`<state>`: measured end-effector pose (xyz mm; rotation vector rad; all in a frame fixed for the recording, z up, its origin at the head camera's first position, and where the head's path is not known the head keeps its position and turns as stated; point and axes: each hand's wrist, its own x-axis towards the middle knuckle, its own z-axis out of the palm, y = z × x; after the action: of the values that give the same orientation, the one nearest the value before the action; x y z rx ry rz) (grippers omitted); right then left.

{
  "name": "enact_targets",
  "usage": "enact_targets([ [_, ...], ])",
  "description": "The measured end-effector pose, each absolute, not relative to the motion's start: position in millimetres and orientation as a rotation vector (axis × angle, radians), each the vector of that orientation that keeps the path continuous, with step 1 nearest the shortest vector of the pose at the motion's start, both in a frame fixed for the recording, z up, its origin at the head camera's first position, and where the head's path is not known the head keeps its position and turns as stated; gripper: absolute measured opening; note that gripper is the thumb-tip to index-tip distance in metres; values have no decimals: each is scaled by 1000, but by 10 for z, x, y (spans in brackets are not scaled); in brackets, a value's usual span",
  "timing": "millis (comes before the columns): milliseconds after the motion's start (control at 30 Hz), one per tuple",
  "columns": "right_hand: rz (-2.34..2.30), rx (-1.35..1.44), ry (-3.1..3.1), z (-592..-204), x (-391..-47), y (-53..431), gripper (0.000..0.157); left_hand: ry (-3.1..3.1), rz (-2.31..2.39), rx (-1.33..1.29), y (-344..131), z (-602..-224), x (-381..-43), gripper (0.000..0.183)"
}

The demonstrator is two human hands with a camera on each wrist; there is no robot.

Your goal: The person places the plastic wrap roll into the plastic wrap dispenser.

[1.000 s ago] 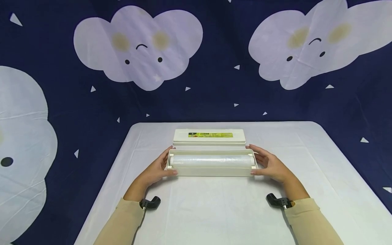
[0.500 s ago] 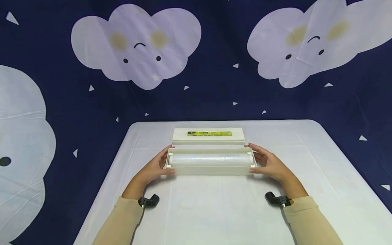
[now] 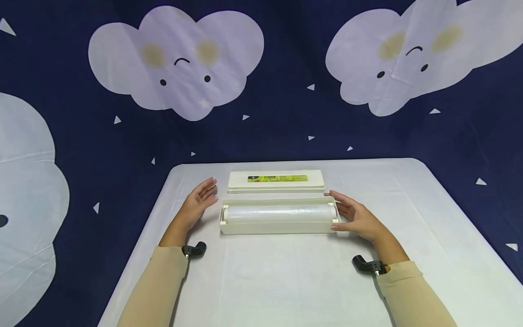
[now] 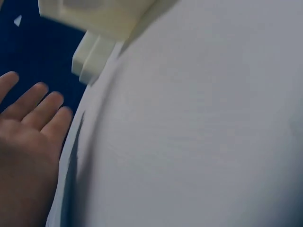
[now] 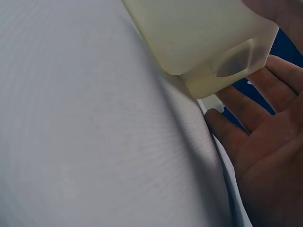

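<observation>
left hand (image 3: 196,204) has moved off the box (image 3: 278,228), loosely spread; right hand (image 3: 358,219) pinches the box's end.

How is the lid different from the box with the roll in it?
The lid has a yellow-green label; the box shows none. The box is open and holds the plastic wrap roll; the lid lies top side up. The lid lies farther back than the box. Both are long and whitish.

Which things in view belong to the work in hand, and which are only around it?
In the work: open white box, plastic-wrap roll, labelled white lid, right hand, left hand.

Only around: white table, cloud-print backdrop, black wrist cameras.
</observation>
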<state>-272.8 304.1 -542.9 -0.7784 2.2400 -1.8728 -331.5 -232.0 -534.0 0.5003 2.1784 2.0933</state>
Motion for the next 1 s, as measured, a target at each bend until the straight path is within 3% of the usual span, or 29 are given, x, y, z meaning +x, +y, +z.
enact_targets([
  [367, -1875, -750, 2263, -5462, -2698, 3084, 106, 2472, 1811, 343, -2142, -5245, -3773, 89],
  [700, -1900, -800, 2233, -5478, -2701, 3055, 104, 2402, 1845, 384, -2017, -5206, -3953, 95],
  [1000, -1883, -837, 2247, -5462, -2687, 3044, 103, 2474, 1700, 268, -1856, -5182, -4070, 114],
])
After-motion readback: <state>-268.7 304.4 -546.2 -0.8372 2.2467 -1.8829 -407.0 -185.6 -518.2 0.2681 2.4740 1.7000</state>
